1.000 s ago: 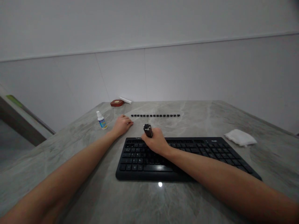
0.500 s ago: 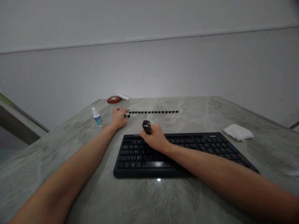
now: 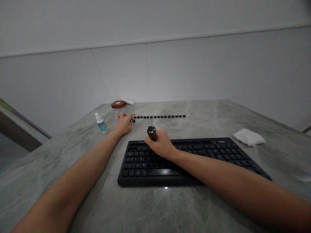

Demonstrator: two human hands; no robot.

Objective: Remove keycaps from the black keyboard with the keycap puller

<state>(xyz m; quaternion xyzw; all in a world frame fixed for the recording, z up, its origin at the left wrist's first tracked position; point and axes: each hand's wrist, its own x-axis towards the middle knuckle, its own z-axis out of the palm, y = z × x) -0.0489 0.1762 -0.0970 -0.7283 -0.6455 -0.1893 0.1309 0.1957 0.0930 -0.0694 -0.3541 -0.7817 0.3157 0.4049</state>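
Note:
A black keyboard (image 3: 162,181) lies on the table, with several dark key gaps at its upper left. Over its upper left part, my right hand (image 3: 162,144) is closed around a dark brown tool handle (image 3: 152,133) that stands up with metal at its top end. The tool's lower end is hidden by the hand. Farther off, my left hand (image 3: 124,124) rests with fingers apart on the table, fingertips at the left end of a row of small black keycaps (image 3: 158,116). Another keycap (image 3: 133,121) sits just below that row, near the fingers; others may be hidden.
Left of the left hand stands a white spray bottle (image 3: 101,124) with a blue and yellow label. A reddish-brown case (image 3: 118,104) and a white strip (image 3: 127,101) lie at the back by the wall. A folded white cloth (image 3: 249,137) is right of the keyboard.
My left fingers have shifted slightly, with the index finger reaching a little farther over the row's left end. The right hand keeps its hold on the tool, tilted a little to the left.

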